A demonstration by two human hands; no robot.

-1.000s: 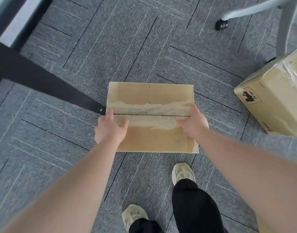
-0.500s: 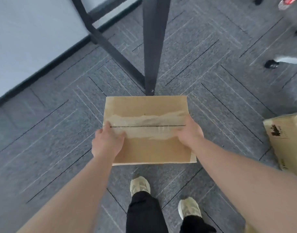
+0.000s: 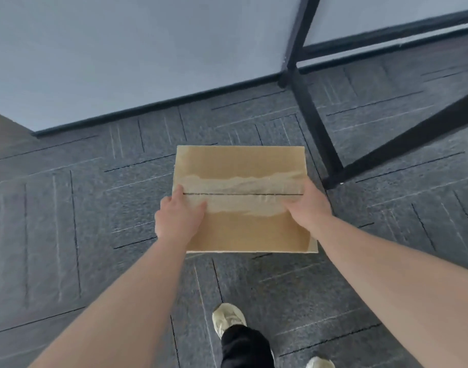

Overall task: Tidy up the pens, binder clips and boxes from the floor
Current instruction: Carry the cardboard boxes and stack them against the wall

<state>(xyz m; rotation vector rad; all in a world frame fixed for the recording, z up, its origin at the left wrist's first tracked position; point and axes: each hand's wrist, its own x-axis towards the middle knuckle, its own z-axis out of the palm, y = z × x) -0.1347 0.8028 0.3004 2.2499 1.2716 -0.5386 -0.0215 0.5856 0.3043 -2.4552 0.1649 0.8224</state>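
**Cardboard, Carpet, Painted Steel**

The box [image 3: 243, 166] is matt brown cardboard, its top scarred where tape tore off a rough, pale paper layer. The floor [image 3: 68, 208] is coarse grey carpet tile — the frame [image 3: 317, 128] smooth black metal.

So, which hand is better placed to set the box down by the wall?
Neither alone: left hand and right hand grip opposite ends of the cardboard box; keep both on.
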